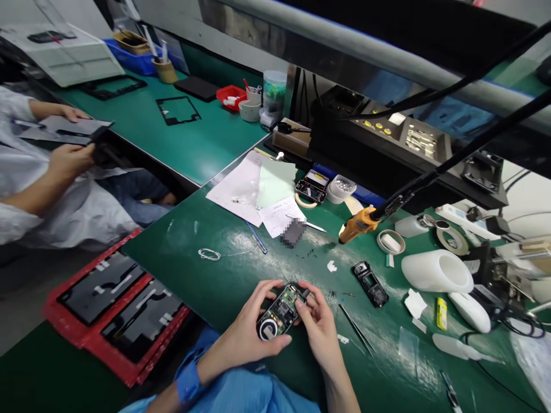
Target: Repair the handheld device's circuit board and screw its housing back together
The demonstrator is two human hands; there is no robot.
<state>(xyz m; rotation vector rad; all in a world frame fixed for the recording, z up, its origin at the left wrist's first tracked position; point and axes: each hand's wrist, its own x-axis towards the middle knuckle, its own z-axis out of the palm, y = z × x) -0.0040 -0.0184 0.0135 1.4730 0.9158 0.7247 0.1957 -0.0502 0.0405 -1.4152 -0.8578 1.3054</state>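
Between my two hands, close to the bench's front edge, is a small handheld device with its green circuit board exposed. A round speaker with a white ring sits at its lower end. My left hand wraps round its left side and lower end. At the upper right side, my right hand grips it, the thumb against the board's edge. A black plastic housing half lies to the right of my hands. Metal tweezers rest on the green mat, right of my right hand.
An orange electric screwdriver hangs beyond my hands. Papers and a blue pen lie farther back. On the right stand a white cylinder and a tape roll. At left, another person holds a dark panel above red trays.
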